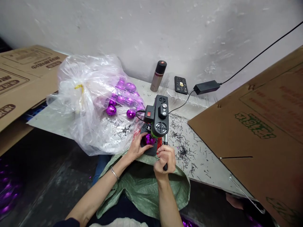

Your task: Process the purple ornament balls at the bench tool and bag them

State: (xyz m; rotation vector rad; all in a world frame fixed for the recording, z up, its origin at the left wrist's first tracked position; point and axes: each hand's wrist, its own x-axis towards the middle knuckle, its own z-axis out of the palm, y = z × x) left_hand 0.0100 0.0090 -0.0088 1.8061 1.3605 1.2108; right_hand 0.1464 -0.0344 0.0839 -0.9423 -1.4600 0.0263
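Note:
A shiny purple faceted ball (149,139) sits under the head of a small black bench drill press (161,115). My left hand (138,147) grips that ball between thumb and fingers from the left. Around the black handle of the press's lever (165,165), my right hand (166,159) is closed. The press has a red switch on a box at its side, and its dark base shows red edges. Left of it, a clear plastic bag (94,126) covers part of the table, with several more purple balls (111,110) in or beneath the film.
Black shavings (183,151) litter the white table (201,168). At the back stand a bottle (158,75), a phone (181,84) and a black power adapter (207,87) with its cord. Cardboard boxes flank both sides, left (26,72) and right (255,135). Green sheeting (142,186) drapes over my lap.

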